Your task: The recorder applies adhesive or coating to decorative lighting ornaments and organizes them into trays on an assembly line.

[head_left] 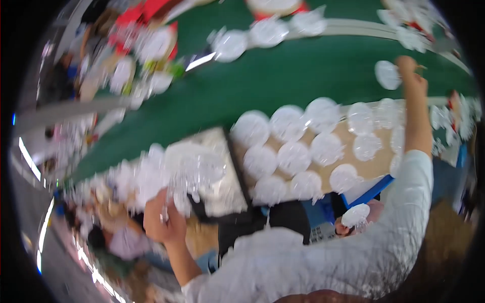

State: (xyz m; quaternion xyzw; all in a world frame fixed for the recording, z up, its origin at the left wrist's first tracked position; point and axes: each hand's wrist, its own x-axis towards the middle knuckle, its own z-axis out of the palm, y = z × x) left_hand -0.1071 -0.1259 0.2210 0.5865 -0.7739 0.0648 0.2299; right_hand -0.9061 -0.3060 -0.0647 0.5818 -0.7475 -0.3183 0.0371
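Note:
Reaching far out over the green belt, my right hand [411, 70] is closed at the edge of a white round disc [387, 75]. My left hand [164, 218] is low on the left, its fingers curled beside a crumpled clear plastic bundle [199, 166]; blur hides what they grip. That bundle lies over a white, dark-edged tray or box [226, 188]. To its right, several white round discs in clear wrap [293, 157] sit in rows on a brown board [248, 194].
The green conveyor belt [303, 73] crosses ahead, with more wrapped discs [269, 32] along its far rail. Red items [146, 15] lie at the far left. A blue-edged tray [369, 192] is near my right arm. Other people [131, 242] sit at the left.

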